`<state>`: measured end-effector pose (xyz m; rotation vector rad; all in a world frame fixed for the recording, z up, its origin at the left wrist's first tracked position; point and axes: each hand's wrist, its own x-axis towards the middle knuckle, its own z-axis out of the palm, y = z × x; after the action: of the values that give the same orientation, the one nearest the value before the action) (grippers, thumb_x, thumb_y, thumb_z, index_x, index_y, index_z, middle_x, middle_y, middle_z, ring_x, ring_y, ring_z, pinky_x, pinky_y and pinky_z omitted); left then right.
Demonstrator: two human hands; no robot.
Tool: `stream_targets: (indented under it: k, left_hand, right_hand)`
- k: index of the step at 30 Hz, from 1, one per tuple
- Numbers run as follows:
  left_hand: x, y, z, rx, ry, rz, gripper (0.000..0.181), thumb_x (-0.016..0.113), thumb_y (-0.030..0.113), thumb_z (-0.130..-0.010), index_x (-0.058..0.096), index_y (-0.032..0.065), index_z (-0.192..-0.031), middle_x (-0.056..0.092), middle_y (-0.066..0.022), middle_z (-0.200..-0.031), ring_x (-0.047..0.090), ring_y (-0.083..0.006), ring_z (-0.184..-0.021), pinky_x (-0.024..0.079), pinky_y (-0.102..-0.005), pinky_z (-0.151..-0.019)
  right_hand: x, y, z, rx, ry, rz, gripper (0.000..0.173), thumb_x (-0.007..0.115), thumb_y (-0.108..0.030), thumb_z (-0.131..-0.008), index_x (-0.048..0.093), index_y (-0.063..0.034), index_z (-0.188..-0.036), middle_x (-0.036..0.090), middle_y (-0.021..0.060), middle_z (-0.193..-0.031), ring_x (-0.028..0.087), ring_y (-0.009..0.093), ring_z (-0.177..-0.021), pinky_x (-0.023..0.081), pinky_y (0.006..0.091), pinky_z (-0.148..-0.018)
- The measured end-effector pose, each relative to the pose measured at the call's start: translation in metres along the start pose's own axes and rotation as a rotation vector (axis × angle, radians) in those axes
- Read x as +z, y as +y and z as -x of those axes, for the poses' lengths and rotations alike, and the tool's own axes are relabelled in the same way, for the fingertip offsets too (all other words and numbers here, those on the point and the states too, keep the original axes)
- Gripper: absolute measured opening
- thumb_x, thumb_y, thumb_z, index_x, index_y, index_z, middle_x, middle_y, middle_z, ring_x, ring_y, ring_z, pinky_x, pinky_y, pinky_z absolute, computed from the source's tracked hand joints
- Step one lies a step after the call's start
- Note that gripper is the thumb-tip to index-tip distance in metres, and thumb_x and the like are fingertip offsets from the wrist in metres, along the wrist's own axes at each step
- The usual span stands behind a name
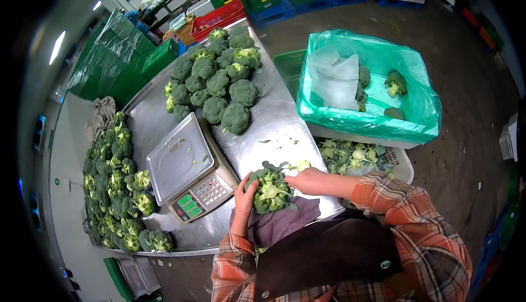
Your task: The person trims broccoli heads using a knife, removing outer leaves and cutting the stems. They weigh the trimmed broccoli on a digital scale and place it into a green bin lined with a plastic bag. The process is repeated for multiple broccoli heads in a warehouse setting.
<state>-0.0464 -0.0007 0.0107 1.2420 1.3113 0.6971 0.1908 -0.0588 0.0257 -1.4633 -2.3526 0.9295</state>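
Note:
Stem side up, a broccoli head [269, 193] rests over a purple cloth [283, 222] at the near edge of the steel table [275, 146]. My left hand [245, 195] holds its left side. In my right hand [306, 181] is a knife [279, 181], its thin blade lying across the broccoli's stalks; the handle is hidden in my fingers. A cut piece of pale stalk [303, 165] lies just beyond my right hand. Left of the broccoli stands a digital scale [211, 193] with a metal pan [181, 158] holding only leaf scraps.
Broccoli heads are piled at the table's far end [218, 82] and left side [115, 178]. To the right, a box lined with green plastic [365, 127] holds a few heads and a white sheet. Beneath it, a white basket [404, 164] contains trimmings. A red crate [218, 20] stands beyond.

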Motion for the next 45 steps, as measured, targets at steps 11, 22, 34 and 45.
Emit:
stream_targets:
  k: [11, 22, 34, 45]
  left_hand:
    - [0.005, -0.002, -0.005, -0.019, 0.089, -0.048, 0.053, 0.061, 0.030, -0.081, 0.051, -0.0021, -0.122, 0.059, -0.0156, -0.108, 0.056, -0.0178, -0.096, 0.042, -0.0274, -0.087]
    - [0.010, -0.013, 0.042, 0.144, 0.391, -0.206, 0.066, 0.067, 0.022, -0.078, 0.032, 0.0025, -0.131, 0.044, -0.0229, -0.121, 0.047, -0.0275, -0.109, 0.038, -0.0338, -0.092]
    - [0.011, -0.023, 0.035, 0.142, 0.275, -0.181, 0.036, 0.050, 0.020, -0.091, 0.046, 0.0045, -0.123, 0.056, -0.0139, -0.107, 0.053, -0.0179, -0.095, 0.042, -0.0282, -0.084]
    - [-0.017, -0.002, -0.013, 0.112, -0.080, -0.314, 0.053, 0.067, 0.025, -0.080, 0.047, -0.0017, -0.121, 0.060, -0.0151, -0.101, 0.056, -0.0192, -0.093, 0.045, -0.0297, -0.082]
  right_hand:
    - [0.004, 0.002, -0.011, 0.065, 0.034, 0.206, 0.018, 0.048, -0.008, -0.079, 0.048, -0.0053, -0.097, 0.058, 0.0158, -0.063, 0.061, 0.035, -0.062, 0.047, 0.0452, -0.053]
    - [-0.006, 0.017, 0.009, 0.059, 0.119, -0.210, 0.020, 0.044, -0.021, -0.090, 0.051, -0.0027, -0.088, 0.057, 0.0201, -0.070, 0.058, 0.039, -0.068, 0.046, 0.0469, -0.061]
    - [0.039, -0.013, 0.018, 0.103, 0.019, -0.071, 0.020, 0.047, -0.021, -0.088, 0.046, -0.0028, -0.094, 0.058, 0.0173, -0.064, 0.058, 0.038, -0.061, 0.045, 0.0473, -0.054]
    - [-0.038, -0.008, -0.015, 0.306, -0.251, -0.431, 0.026, 0.043, -0.026, -0.092, 0.052, -0.0009, -0.093, 0.058, 0.0204, -0.067, 0.059, 0.038, -0.065, 0.046, 0.0476, -0.061]
